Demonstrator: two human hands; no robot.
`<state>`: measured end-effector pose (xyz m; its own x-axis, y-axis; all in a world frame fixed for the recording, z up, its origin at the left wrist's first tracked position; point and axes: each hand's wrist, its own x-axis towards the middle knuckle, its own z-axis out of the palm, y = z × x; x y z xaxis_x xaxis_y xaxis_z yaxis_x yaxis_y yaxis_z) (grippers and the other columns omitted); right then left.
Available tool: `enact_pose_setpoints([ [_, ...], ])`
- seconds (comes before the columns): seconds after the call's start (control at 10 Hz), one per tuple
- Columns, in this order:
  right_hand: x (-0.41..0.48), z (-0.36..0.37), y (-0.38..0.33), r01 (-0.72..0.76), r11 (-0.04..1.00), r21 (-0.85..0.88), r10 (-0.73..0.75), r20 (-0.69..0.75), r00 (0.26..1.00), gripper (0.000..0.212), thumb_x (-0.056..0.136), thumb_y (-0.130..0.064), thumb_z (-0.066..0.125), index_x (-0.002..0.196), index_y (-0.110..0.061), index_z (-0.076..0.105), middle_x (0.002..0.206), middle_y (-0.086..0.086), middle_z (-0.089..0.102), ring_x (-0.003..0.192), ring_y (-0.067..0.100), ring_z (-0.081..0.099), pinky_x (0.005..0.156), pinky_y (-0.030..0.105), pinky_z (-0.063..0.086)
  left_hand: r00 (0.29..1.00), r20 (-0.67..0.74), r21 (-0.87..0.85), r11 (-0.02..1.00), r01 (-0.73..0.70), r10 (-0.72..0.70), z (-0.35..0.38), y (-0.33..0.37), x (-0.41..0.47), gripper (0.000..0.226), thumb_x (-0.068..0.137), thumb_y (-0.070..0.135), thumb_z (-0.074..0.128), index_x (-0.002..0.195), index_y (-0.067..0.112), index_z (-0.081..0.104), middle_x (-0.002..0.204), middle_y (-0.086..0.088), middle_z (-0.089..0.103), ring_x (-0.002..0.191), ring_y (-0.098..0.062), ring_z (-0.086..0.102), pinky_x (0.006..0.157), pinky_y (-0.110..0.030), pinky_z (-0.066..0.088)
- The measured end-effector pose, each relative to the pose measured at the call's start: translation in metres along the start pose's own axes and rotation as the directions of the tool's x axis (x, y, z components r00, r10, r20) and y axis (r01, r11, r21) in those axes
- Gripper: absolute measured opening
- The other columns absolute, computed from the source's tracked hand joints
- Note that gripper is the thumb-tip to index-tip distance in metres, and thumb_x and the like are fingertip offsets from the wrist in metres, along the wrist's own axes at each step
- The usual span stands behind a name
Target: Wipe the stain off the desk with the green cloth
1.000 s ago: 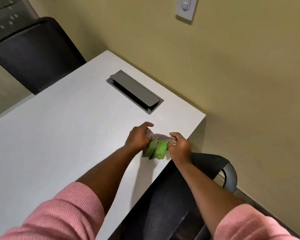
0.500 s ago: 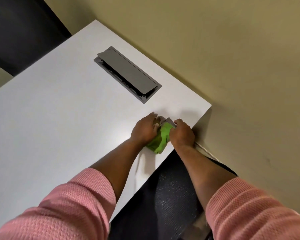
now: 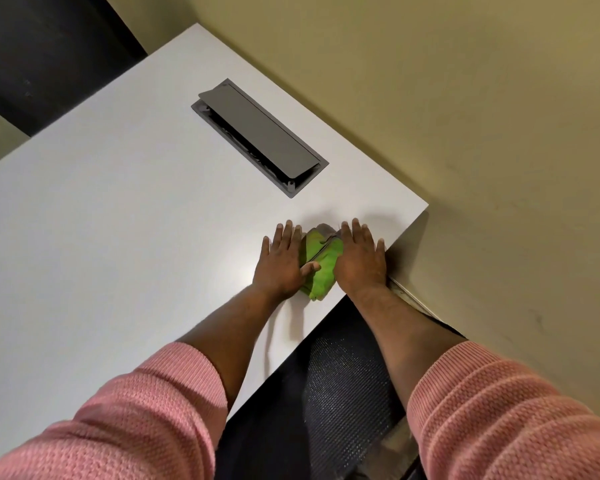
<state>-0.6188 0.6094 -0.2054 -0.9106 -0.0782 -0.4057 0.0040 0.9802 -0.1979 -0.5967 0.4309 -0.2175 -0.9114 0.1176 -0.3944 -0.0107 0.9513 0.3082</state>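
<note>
Both hands have gone from pinching the bunched cloth to lying flat, fingers spread: left hand (image 3: 280, 260) and right hand (image 3: 360, 259) press palms-down on either side of the crumpled green microfibre cloth (image 3: 321, 264), gripping nothing. That cloth sits between them on the white laminate desk (image 3: 118, 220) near its right corner, with pink knit sleeves (image 3: 499, 410) closest to the camera. Farther back there's a grey rectangular cable hatch (image 3: 260, 136) set into the desktop.

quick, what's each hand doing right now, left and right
Left hand: open, fingers spread, palm flat on the green cloth, pressing not gripping.
Right hand: open, flat on the cloth's other side.
</note>
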Motion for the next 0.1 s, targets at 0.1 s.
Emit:
enact_pose_setpoints([
  [0.1, -0.0142, -0.0118, -0.0094, 0.045, 0.999, -0.012, -0.045, -0.059, 0.997, 0.077, 0.104, -0.036, 0.045, 0.165, -0.015, 0.003, 0.174, 0.007, 0.0, 0.161, 0.025, 0.002, 0.127, 0.058, 0.01, 0.999, -0.044, 0.032, 0.999, -0.01, 0.012, -0.0114, -0.0023, -0.0148, 0.087, 0.102, 0.065, 0.032, 0.164, 0.013, 0.001, 0.173, -0.009, -0.007, 0.16, -0.026, -0.01, 0.129, -0.05, 0.001],
])
